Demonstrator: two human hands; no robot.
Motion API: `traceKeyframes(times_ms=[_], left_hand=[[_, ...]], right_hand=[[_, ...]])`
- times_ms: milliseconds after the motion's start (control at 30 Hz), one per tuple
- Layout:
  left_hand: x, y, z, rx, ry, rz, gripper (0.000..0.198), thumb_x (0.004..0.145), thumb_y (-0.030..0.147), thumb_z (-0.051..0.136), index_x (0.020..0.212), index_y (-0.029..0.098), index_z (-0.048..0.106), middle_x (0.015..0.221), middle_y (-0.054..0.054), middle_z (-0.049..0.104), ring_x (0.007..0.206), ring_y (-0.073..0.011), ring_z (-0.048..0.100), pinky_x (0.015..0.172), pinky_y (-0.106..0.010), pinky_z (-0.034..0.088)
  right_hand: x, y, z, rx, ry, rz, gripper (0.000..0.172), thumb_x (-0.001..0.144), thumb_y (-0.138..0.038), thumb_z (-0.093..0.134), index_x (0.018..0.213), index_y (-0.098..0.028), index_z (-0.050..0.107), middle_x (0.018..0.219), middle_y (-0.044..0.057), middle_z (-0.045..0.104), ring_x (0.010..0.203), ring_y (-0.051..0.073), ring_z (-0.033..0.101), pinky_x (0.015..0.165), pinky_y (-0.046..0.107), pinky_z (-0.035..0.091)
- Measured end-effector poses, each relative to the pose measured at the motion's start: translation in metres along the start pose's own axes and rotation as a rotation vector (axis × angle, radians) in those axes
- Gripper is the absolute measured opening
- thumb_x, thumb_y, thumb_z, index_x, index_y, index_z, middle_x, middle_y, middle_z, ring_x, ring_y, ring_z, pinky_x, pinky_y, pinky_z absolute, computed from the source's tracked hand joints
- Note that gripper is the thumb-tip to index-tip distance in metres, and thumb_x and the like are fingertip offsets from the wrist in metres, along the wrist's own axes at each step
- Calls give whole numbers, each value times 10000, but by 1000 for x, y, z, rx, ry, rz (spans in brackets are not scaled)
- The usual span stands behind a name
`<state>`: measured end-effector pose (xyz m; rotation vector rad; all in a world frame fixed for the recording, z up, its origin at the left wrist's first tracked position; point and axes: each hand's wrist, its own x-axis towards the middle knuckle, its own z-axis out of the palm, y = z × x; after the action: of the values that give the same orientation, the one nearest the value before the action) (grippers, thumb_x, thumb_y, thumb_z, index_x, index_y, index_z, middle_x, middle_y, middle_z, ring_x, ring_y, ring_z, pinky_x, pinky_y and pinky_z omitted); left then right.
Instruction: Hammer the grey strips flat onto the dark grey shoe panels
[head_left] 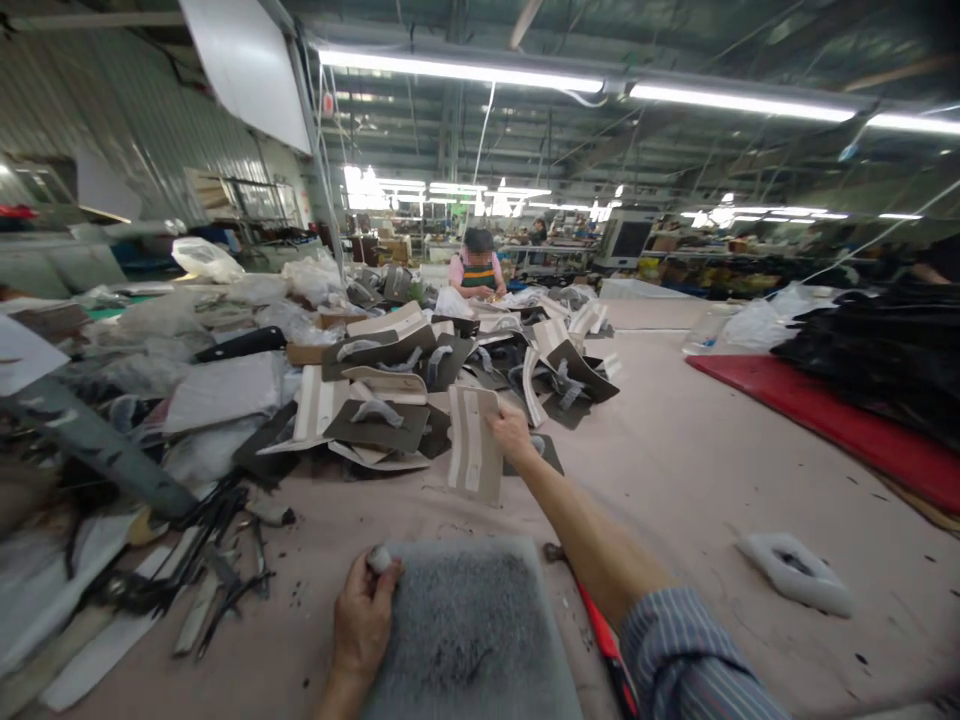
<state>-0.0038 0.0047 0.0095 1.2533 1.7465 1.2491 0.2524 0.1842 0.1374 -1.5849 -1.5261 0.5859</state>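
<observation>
With clock positions read from the middle of the block, 12 o'clock pointing away from the wearer, the panel is at 12 o'clock, beyond the block and in front of the pile. The right hand pinches the panel near its upper right edge; the left hand, at 9 o'clock, has its fingers closed around a small pale-ended piece at the block's 10 o'clock corner. Caution: the panel is gripped at one side only, so it may twist or swing if its free side catches a neighbour. Whether it touches the pile cannot be told. The pile spreads from 11 to 1 o'clock, its panels overlapping at mixed tilts with their handles standing proud; a snagged handle could drag others down onto the desk. The red tool, at 3 o'clock, lies close along the right forearm; a low return sweep could knock it with the sleeve. Dark specks cover the block, and pale panel faces laid there could pick up marks. The loose tools at 9 o'clock lie crossed and tangled, so pulling one could shift several. The left hand's grip hides most of its piece; its lower end cannot be checked.
</observation>
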Motion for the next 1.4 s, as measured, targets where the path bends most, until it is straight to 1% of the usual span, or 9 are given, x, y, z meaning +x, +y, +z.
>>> traceKeyframes(times_ms=[133,267,400,600,733,933,1067,1200,1400], left_hand=[[2,-8,1,-202,7,-35,377,768,512,671,934,174,649,836,-73,760,814,-227,719,766,-304,546],[5,-19,1,-554,239,-121,374,745,437,718,971,153,629,904,-75,749,816,-195,716,810,-334,552],[2,-8,-1,-661,189,-109,344,714,377,759,940,147,640,880,-55,746,805,-172,708,804,-313,545],[9,22,10,-502,-102,5,349,690,347,794,959,142,708,932,-56,756,855,-164,680,823,-266,513],[12,18,22,-479,-302,-8,349,668,344,810,924,135,700,881,-63,757,852,-189,696,835,-302,531],[8,2,26,-487,-328,-42,373,711,366,783,980,142,655,921,-84,762,871,-212,725,854,-335,545],[8,1,26,-466,-330,-29,338,743,355,756,986,147,648,926,-88,762,877,-215,728,856,-335,550],[9,4,25,-442,-353,-15,303,761,335,739,986,155,648,910,-75,760,873,-208,727,858,-323,553],[8,9,24,-451,-361,-48,316,743,339,748,978,157,643,885,-63,760,849,-204,728,826,-314,568]], right_hand=[[-114,-2,6,84,-74,-229,259,920,-253,472,1040,-192,693,1092,52,696,1072,218,606,975,354,449],[-239,30,22,134,-213,-569,266,926,-190,458,1057,-270,675,1164,51,692,1239,228,556,1107,486,336],[-302,58,36,53,-477,-600,227,931,-170,478,1077,-260,627,1172,42,694,1276,192,544,1132,453,333],[-308,55,29,-59,-593,-546,306,894,-71,434,1086,-220,620,1333,77,609,1386,184,419,1179,477,260],[-304,53,23,-19,-630,-549,350,824,-26,420,1035,-213,626,1313,70,623,1376,184,434,1173,475,282],[-297,43,9,54,-639,-459,475,705,24,387,1047,-216,614,1294,62,621,1339,190,472,1172,497,283],[-283,25,6,151,-456,-273,440,785,-22,388,1118,-232,586,1330,73,586,1282,193,516,1109,453,390],[-275,7,27,100,-395,-271,515,841,-235,612,1341,-229,487,1498,114,418,1397,267,369,1146,495,333],[-287,23,62,43,-375,-357,383,875,-217,551,1256,-199,514,1348,123,557,1322,247,459,1166,518,283]])
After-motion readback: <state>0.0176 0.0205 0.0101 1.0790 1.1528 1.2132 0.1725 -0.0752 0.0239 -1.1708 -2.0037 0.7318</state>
